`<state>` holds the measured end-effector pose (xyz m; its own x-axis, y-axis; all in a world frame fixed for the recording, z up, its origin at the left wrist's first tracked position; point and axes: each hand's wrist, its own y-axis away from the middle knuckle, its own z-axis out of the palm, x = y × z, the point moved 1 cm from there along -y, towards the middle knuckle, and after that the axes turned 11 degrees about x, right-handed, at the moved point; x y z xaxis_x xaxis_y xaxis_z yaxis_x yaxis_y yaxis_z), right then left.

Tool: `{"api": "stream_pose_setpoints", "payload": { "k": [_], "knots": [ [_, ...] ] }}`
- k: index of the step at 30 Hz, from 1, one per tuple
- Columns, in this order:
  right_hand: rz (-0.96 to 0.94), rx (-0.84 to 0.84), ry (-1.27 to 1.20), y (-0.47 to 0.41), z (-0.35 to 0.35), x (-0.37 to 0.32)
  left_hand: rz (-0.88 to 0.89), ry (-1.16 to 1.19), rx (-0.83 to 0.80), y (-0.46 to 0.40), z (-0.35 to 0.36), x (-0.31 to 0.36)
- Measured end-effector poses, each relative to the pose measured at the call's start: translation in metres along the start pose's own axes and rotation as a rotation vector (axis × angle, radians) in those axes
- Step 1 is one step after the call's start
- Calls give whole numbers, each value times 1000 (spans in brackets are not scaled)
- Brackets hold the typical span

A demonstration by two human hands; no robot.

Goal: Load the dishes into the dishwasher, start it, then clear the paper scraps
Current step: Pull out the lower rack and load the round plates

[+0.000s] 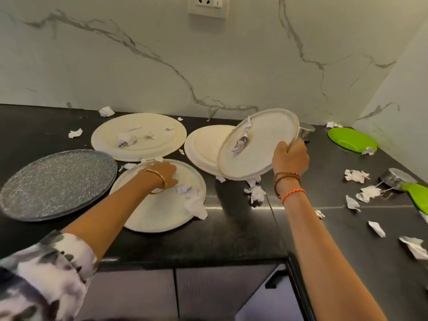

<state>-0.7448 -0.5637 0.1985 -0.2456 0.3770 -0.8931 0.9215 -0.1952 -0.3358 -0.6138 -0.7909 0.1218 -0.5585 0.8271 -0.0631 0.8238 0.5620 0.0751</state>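
The step in hand looks like gathering plates, before any loading: the right hand (290, 156) curls tight round the rim of a tilted cream plate (259, 144), paper scraps (242, 140) clinging left of the grip, a second plate (203, 147) lying beneath; the left hand (162, 173) rests on the near plate (159, 205), fingers hidden; next, tip the scraps off

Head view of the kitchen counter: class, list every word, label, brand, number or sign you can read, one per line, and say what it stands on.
None can be read.
Wall socket: plain, no legible marking.
Paper scraps on the tilted plate in the right hand: grey marks, too blurred to read.
Scraps on the back plate: grey marks, also unreadable.
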Motion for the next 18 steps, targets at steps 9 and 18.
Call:
{"api": "stream_pose_setpoints", "payload": {
  "k": [9,18],
  "knots": [
    [-713,162,143,30,-48,-17,24,53,-38,10,11,-41],
    [296,305,-519,32,-35,-22,56,167,49,1,18,-49]
  ]
}}
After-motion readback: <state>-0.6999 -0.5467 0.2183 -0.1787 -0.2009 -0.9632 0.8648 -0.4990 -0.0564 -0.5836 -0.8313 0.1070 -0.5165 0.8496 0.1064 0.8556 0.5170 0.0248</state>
